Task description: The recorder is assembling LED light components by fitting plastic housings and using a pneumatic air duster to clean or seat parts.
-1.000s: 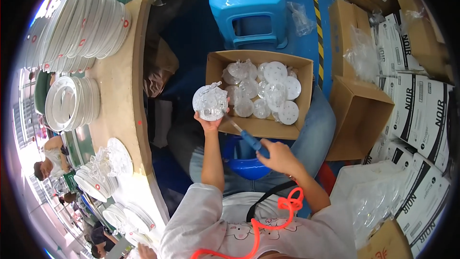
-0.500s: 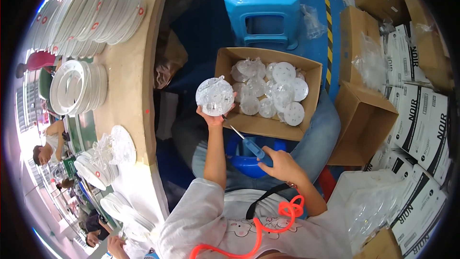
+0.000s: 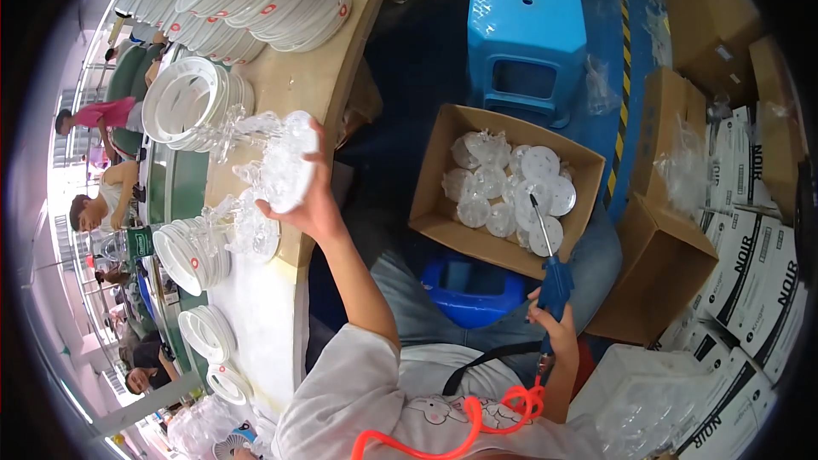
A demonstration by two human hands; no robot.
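My left hand [image 3: 317, 209] holds a round white disc [image 3: 298, 166] tilted on edge above the table, gripping its rim. Clear, crumpled-looking plastic pieces [image 3: 260, 140] cover the disc's left-hand side. Below them, another white disc with clear plastic on it [image 3: 256, 234] rests on the table. In my right hand [image 3: 554, 328] is a blue air blow gun [image 3: 555, 285], its thin metal nozzle pointing up over the cardboard box [image 3: 464, 243]. A coiled orange hose [image 3: 473, 413] runs from its handle. Inside the box lie several white discs [image 3: 538, 163] and clear plastic pieces.
Stacks of white rings [image 3: 183, 102] and plates [image 3: 298, 4] stand along the table [image 3: 341, 77] on my left. A blue stool [image 3: 528, 25] is beyond the box. Another open carton [image 3: 660, 260] and printed white cartons [image 3: 750, 264] line the right side. People [image 3: 106, 196] sit at the far left.
My left hand has carried the disc from beside the box leftward over the table and turned it on edge. The blow gun has swung upright, its nozzle now over the box. The view has shifted left.
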